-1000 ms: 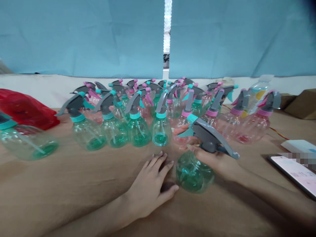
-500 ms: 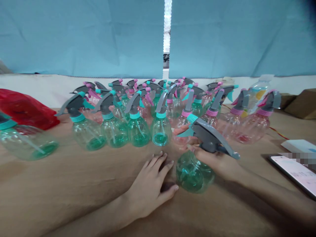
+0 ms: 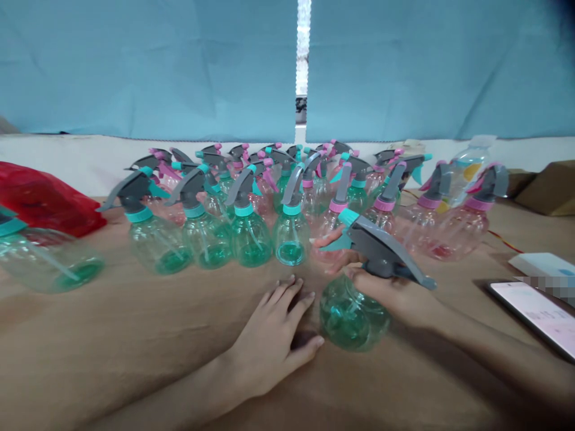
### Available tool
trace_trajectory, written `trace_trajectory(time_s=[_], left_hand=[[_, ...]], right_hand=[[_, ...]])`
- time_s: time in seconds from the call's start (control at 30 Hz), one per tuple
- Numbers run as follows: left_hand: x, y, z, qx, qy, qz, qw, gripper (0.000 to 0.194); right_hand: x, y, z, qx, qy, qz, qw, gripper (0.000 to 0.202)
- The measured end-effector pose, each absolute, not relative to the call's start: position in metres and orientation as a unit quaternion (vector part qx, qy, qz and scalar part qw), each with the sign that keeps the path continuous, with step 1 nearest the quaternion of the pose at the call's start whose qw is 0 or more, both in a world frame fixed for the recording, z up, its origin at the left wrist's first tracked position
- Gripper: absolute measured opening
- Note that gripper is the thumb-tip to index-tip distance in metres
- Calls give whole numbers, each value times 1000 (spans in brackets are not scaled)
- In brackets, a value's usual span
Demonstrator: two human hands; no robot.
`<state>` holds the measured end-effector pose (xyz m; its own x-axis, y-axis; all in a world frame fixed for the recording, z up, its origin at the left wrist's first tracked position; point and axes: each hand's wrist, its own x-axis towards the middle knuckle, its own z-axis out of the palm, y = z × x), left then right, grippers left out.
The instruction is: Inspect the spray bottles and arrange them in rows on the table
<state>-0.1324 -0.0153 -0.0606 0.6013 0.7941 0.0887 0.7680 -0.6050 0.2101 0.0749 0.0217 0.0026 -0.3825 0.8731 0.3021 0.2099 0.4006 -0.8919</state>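
Note:
My right hand (image 3: 381, 287) is wrapped round the neck of a green spray bottle (image 3: 353, 320) with a grey and teal trigger head, and a finger reaches toward its trigger. The bottle's nozzle points away to the left. Flat on the wooden table lies my left hand (image 3: 278, 329), fingers spread, just left of that bottle and holding nothing. Beyond the hands, a front row of green spray bottles (image 3: 251, 239) and pink spray bottles (image 3: 462, 233) stands upright, with several more behind. Another green spray bottle (image 3: 49, 263) is at the far left.
A red plastic bag (image 3: 49, 197) lies at the left. To the right are a phone (image 3: 534, 314), a white box (image 3: 545, 266), a clear labelled bottle (image 3: 469, 164) and a brown cardboard box (image 3: 548, 188). A blue cloth (image 3: 157, 72) hangs behind the table.
Almost nothing differs. The whole view has shifted slightly, and both hands and the held spray bottle keep nearly the same places.

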Motion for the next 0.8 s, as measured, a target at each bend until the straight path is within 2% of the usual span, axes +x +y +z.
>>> trace_trajectory(time_s=[0.17, 0.43, 0.63, 0.8], left_hand=[[-133, -15, -60, 891, 438, 88, 74, 59], [-132, -15, -58, 890, 444, 74, 75, 60], [-133, -15, -61, 893, 439, 78, 68, 60], [-134, -15, -60, 893, 435, 85, 73, 60]], right_hand=[[71, 19, 7, -354, -718, 400, 447, 37], [68, 16, 16, -381, -717, 379, 444, 17], [71, 16, 16, -371, -717, 404, 431, 16], [71, 16, 15, -383, -725, 379, 429, 18]])
